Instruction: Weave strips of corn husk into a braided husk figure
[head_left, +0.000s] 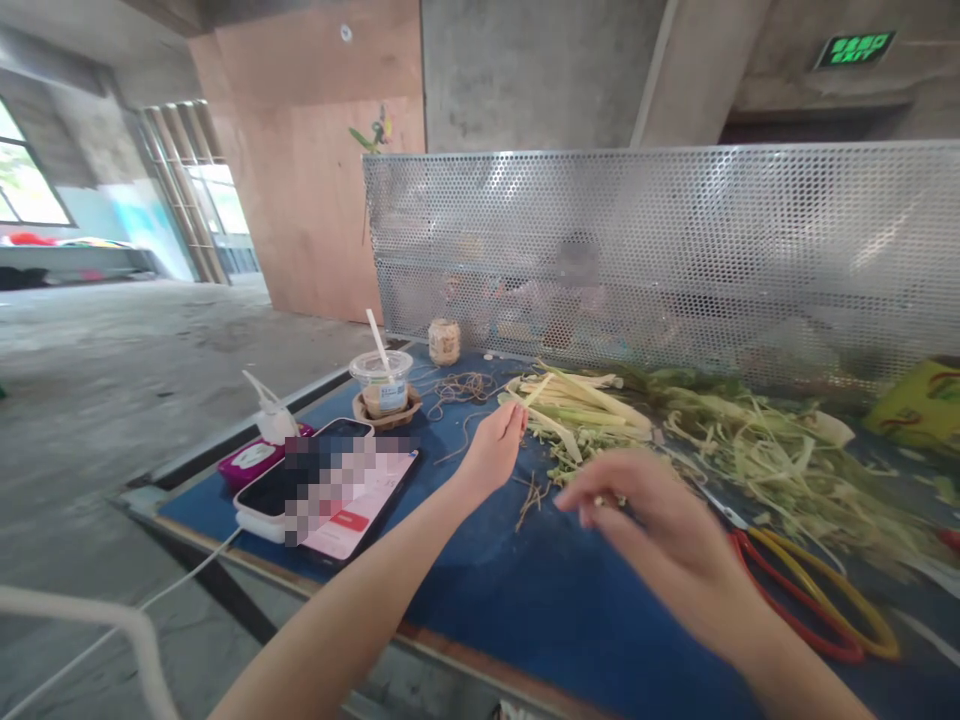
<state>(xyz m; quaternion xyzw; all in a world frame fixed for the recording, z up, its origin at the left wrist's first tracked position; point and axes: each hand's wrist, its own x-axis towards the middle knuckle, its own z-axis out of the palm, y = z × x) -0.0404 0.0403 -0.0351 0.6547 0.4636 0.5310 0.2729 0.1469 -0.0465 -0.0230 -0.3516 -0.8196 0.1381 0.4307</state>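
Note:
My left hand (496, 445) is closed near the middle of the blue table, pinching a narrow pale-green leaf strip (538, 392) that sticks up past the fingers. To its right, my right hand (649, 520) hovers over the tabletop, slightly blurred. Its fingers are loosely curved and apart, with nothing visible held in them. Just beyond both hands lies a pile of pale-green and cream stalks (600, 408). Small green clippings (566, 465) and a few thin brown twigs (531, 500) are scattered between the hands.
Scissors with red and yellow handles (799, 590) lie right of my right hand. Shredded leaves (757, 440) spread beyond. On the left are phones (352, 510), a drink cup (381, 385), string (465, 388) and a jar (444, 342). A perforated metal panel (660, 240) stands behind.

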